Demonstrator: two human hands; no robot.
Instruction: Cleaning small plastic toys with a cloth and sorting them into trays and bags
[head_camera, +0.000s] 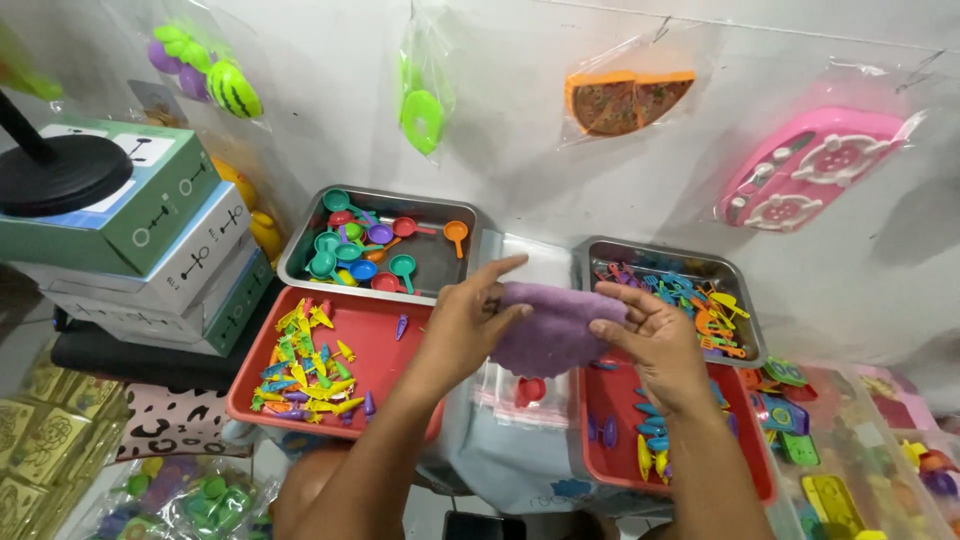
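- White wall (520, 150) fills the background, with bagged toys hung on it: a green piece (423, 118) at 12 o'clock, an orange pizza slice (628, 100) at 1, a pink stove (812, 168) at 2, and fruit (205, 72) at 10.
- Below me, the purple piece (552, 328) sits dead centre, over clear bags (520, 395) between the trays.
- My left hand (468, 322) presses its 9 o'clock edge, fingers (500, 268) spread and lying on it; my right hand (655, 335) cups the 3 o'clock side, fingers curled around the rim.
- I judge it light and soft, with a matte, grippy surface; it would probably sag if pinched at one corner, so I would take it at both opposite edges.
- Two steel trays (440, 262) sit at 11 and 1, holding small pans (362, 250) and utensils (690, 295).
- Red trays (370, 350) at 8 and 4 hold tiny coloured bits.
- Stacked green and white boxes (160, 240) stand at 9, printed with black symbols, and a black stand (60, 172) rests on top.
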